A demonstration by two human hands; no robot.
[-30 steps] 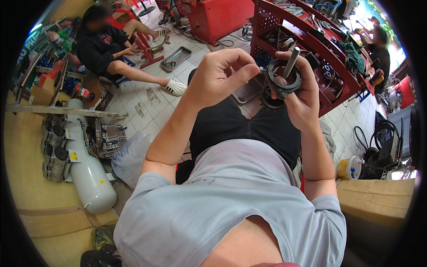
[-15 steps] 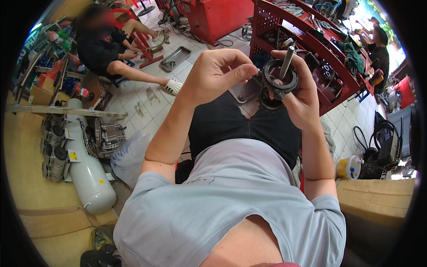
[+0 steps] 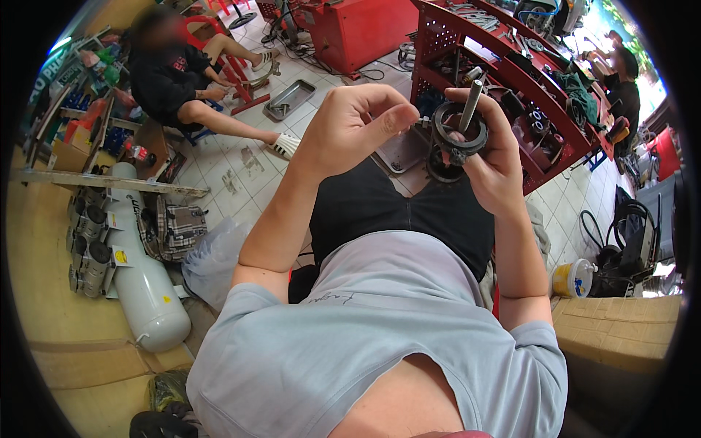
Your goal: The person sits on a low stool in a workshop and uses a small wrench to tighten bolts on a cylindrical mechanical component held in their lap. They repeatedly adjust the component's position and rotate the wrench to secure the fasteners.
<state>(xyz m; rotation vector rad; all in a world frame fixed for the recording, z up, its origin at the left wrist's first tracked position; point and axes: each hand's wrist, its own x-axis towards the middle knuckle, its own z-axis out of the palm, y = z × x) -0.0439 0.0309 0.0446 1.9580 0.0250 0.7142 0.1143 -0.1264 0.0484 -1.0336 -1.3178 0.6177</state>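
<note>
My right hand (image 3: 498, 164) wraps around a dark metal part with a round ring (image 3: 438, 131) at its top and a second ring below. A plain steel rod (image 3: 471, 106) stands tilted up through the upper ring, and the right fingers curl behind it. On the ring's left side a small bolt (image 3: 424, 122) sticks out. Just left of this bolt is my left hand (image 3: 358, 131), its fingers curled in and its thumb bent toward them in a pinch. Whatever lies between those fingertips is hidden.
Metal trays (image 3: 292, 98) rest on the tiled floor, one partly behind my hands. A red tool cart (image 3: 504, 66) stands close at the right. Another person (image 3: 171, 80) sits at the far left. A grey cylinder (image 3: 150, 281) lies left, a cardboard box (image 3: 621, 332) right.
My left thumb has drawn slightly left from the ring, and the small bolt shows more plainly. My right hand keeps its hold. The seated person's hands have shifted a little.
</note>
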